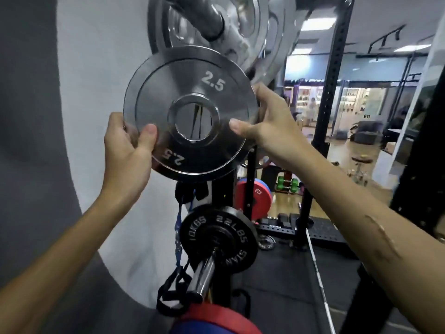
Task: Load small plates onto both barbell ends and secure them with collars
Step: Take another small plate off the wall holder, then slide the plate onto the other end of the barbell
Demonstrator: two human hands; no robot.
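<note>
Chrome 2.5 plate [190,114] held up in both hands below the barbell sleeve [204,18].

The left hand [127,150] grasps its lower left rim, the right hand [267,121] its right rim, thumbs on the face. The plate's face tilts toward the camera, its bore open and off the sleeve, which carries larger chrome plates [255,32]. Below, a storage peg [202,273] holds a black 10 kg plate [218,237]; a pale wall [96,68] stands close at left.

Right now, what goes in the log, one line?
stage: loading | both hands grip 2.5 plate | left hand | right hand | barbell sleeve above
</note>
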